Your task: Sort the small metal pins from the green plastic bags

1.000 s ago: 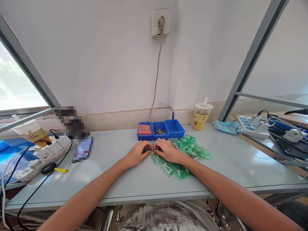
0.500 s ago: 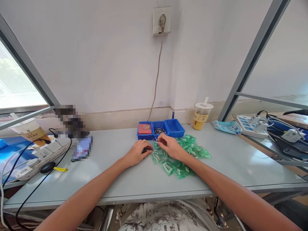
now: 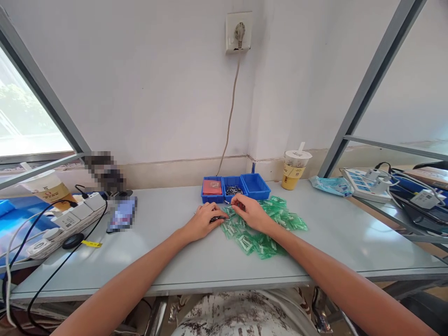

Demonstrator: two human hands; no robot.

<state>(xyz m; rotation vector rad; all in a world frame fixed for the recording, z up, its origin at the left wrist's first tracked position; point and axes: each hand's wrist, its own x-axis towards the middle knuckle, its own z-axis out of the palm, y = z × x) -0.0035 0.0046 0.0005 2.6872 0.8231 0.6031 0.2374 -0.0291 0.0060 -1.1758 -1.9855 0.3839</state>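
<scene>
My left hand rests on the table with its fingers curled round several small metal screws, whose dark and silver ends stick out by the fingertips. Just right of it, my right hand is closed in a pinch, with a small silver screw showing at the fingertips. A blue bin of loose screws stands right behind the fingers. Under and beside my right wrist lies a heap of green plastic bags with small pale and metal pieces inside. Exact screw shapes are too small to tell.
Left of the screws, a blue bin holds red packets; another blue bin stands to the right. A drink cup and a blue packet are farther right. On the left lie a phone, a power strip and cables.
The view has shifted slightly, moving everything a little to the right. Both hands keep nearly the same place, still closed, with slight finger movement.
</scene>
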